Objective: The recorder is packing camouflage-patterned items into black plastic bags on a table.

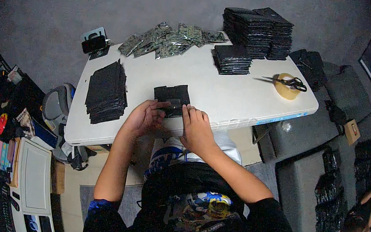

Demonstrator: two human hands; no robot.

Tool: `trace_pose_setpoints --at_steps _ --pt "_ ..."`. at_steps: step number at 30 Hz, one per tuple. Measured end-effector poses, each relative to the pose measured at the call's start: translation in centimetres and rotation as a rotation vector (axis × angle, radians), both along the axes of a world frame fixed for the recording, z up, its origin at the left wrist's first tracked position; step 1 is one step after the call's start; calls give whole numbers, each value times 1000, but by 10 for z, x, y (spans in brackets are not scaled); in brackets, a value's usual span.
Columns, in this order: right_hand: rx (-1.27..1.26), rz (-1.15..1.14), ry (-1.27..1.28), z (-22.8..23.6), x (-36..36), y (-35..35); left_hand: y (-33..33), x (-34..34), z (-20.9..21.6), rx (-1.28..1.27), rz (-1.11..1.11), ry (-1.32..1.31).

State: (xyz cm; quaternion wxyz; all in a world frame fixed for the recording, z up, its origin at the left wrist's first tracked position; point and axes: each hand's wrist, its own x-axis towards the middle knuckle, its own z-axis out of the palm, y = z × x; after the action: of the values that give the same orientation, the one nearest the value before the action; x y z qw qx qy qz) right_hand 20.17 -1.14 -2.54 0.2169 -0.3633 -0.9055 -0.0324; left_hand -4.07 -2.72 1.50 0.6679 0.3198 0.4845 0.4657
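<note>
A small, flat black plastic packet (172, 95) lies near the front edge of the white table, right in front of me. My left hand (146, 115) is at its lower left, palm partly turned up, with the fingers stretched toward the packet and a fingertip on its face. At the packet's right edge, my right hand (197, 126) has its fingers together and grips that edge; its thumb is mostly hidden. To the left is a leaning stack of flat black packets (106, 91).
Camouflage-patterned packets in clear wrap (173, 41) lie along the table's back. Tall stacks of black packets (257, 32) stand at back right, a shorter stack (231, 60) before them. Scissors (297, 83) rest on a tape roll (286, 91). A person (357, 226) sits far right, holding a phone.
</note>
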Motion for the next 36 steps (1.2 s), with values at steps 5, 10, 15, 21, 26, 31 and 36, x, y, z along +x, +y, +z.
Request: trace_pose_setpoints --at_steps 5,10,15,21,26,31,36 --pt "-17 5 14 2 -1 -1 4 -2 -2 -33 -34 19" --pt "12 12 11 2 -1 0 5 -5 -9 -9 -57 1" --pt "1 12 31 2 0 0 6 -4 -11 -2 -67 6" --pt "11 20 32 2 -1 -1 4 -7 -14 -16 -48 -5" --pt "45 7 21 -1 -1 2 3 1 -10 -2 2 32" --pt "-42 17 30 9 0 -2 2 -2 -7 -21 -25 34" --pt "-31 11 35 7 -1 -1 1 1 -5 -43 6 32"
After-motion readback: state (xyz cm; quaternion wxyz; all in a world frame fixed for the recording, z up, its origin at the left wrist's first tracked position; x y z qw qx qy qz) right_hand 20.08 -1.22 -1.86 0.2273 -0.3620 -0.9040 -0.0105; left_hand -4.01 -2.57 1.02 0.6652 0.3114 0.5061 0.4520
